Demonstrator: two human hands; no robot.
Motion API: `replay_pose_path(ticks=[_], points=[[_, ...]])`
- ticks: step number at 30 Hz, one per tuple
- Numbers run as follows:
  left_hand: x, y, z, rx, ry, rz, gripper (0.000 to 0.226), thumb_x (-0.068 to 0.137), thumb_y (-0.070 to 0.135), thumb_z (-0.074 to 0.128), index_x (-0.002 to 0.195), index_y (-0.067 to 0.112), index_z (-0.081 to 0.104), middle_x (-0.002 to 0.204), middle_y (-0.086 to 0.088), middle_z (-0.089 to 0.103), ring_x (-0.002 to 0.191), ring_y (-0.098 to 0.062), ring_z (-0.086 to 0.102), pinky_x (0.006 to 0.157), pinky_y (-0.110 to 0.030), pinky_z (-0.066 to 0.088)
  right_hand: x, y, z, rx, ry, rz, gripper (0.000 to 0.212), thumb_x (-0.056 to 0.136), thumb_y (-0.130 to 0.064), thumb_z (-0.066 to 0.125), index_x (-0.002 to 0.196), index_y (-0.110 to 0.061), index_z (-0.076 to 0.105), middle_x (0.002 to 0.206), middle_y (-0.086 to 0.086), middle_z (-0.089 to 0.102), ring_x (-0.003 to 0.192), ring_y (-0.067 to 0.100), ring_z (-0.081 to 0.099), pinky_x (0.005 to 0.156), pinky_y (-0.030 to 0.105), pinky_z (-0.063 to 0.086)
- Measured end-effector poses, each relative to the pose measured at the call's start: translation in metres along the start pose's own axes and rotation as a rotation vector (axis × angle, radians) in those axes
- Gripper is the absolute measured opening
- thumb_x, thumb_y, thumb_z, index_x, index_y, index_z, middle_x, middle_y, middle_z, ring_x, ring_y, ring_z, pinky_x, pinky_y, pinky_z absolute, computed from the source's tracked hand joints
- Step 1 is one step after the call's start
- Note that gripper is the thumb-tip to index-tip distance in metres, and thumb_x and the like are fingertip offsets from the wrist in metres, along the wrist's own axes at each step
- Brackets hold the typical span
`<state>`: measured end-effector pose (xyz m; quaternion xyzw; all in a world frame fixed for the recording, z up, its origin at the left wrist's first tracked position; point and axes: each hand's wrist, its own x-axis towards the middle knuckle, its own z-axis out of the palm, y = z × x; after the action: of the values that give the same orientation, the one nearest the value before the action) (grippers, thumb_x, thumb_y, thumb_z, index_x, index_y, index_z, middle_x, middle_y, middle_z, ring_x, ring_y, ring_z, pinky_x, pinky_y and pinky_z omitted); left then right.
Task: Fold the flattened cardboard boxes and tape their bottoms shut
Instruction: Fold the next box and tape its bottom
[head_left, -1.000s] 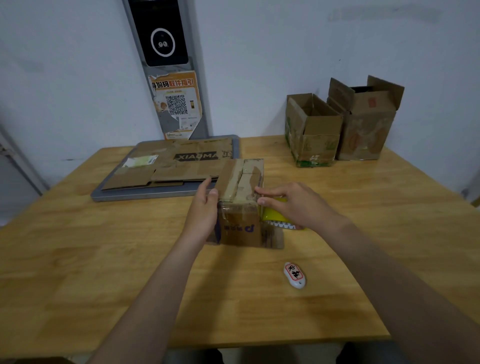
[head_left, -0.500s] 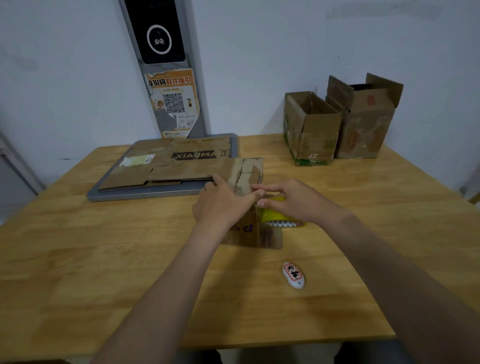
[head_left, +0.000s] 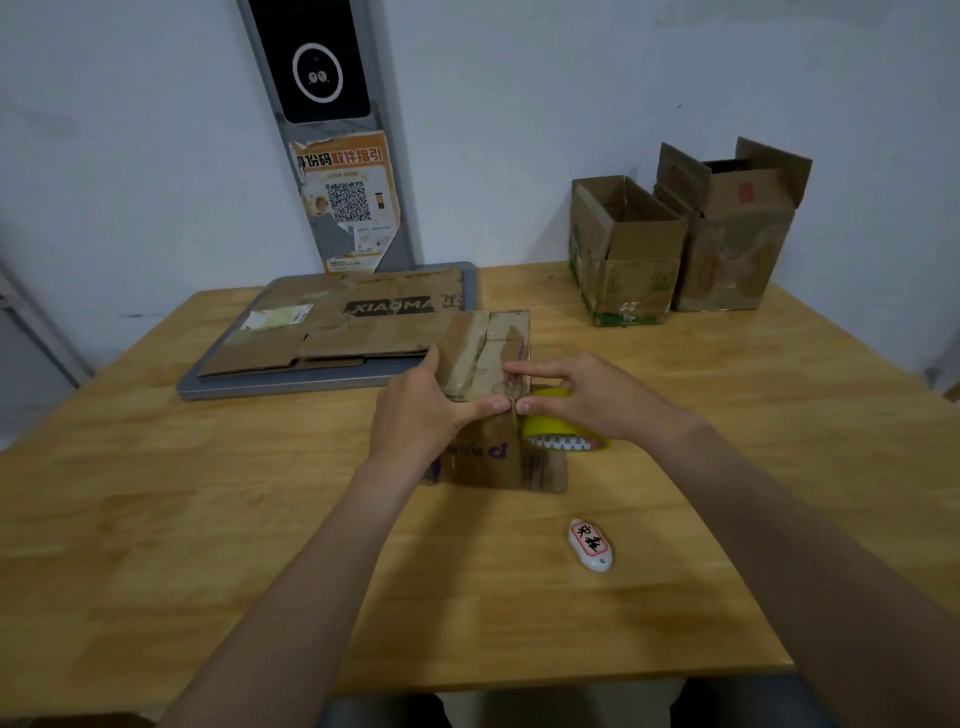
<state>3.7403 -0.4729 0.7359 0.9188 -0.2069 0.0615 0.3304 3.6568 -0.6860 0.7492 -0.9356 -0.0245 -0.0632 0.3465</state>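
Cardboard box (head_left: 485, 457), where is it sitting right now?

It is standing in the middle of the tabletop (head_left: 208, 519), its closed flaps facing up, with a strip of old brown tape running along the seam.

What are the hands doing with it?

The left hand (head_left: 415, 410) is gripping the box's near left corner: its fingers (head_left: 434, 361) are curling over the left top edge and the thumb is pressing flat along the near top edge. The right hand (head_left: 587, 400) is holding a yellow tape roll (head_left: 561, 434) against the box's right side, thumb on the roll's front, while its forefinger is lying straight on the box top. The two thumbs are almost meeting at the near edge.

Is tape running from the roll onto the box?

I cannot tell; that spot is too small and blurred.

What is lying around it?

Behind the box, flattened cardboard (head_left: 363, 332) is lying on a grey tray (head_left: 322, 387). Two open boxes (head_left: 623, 254) are standing side by side at the far right, against the wall. A small white oval thing (head_left: 590, 545) with a red-bordered label is lying near the front edge, apart from the box. A torn poster (head_left: 348, 208) is hanging below a black panel (head_left: 317, 67) on the wall.
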Motion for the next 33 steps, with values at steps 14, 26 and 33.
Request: replay_pose_path(ticks=[14, 26, 33], points=[[-0.006, -0.028, 0.003, -0.165, 0.088, 0.022, 0.086, 0.063, 0.066, 0.084, 0.140, 0.036, 0.061, 0.105, 0.027, 0.070, 0.101, -0.004, 0.068, 0.068, -0.007, 0.043, -0.002, 0.000, 0.008, -0.082, 0.075, 0.021, 0.043, 0.087, -0.066, 0.063, 0.118, -0.085, 0.040, 0.149, -0.017, 0.053, 0.122, 0.003, 0.059, 0.084, 0.043, 0.060], [-0.015, -0.053, 0.004, -0.275, -0.009, 0.129, 0.029, 0.110, 0.045, 0.036, 0.103, 0.043, 0.064, 0.082, 0.010, 0.071, 0.077, -0.004, 0.064, 0.063, -0.025, 0.048, -0.004, -0.003, 0.013, -0.071, 0.095, 0.031, 0.046, 0.088, -0.066, 0.062, 0.128, -0.078, 0.041, 0.150, -0.012, 0.053, 0.130, 0.013, 0.058, 0.095, 0.045, 0.057], [-0.023, -0.040, 0.005, -0.284, -0.153, 0.050, 0.066, 0.102, 0.045, 0.026, 0.164, 0.027, 0.010, 0.087, 0.013, 0.058, 0.079, -0.004, 0.056, 0.068, -0.025, 0.042, -0.010, -0.002, 0.012, -0.076, 0.075, 0.040, 0.046, 0.089, -0.067, 0.059, 0.130, -0.078, 0.040, 0.151, -0.017, 0.052, 0.114, 0.022, 0.069, 0.095, 0.047, 0.056]])
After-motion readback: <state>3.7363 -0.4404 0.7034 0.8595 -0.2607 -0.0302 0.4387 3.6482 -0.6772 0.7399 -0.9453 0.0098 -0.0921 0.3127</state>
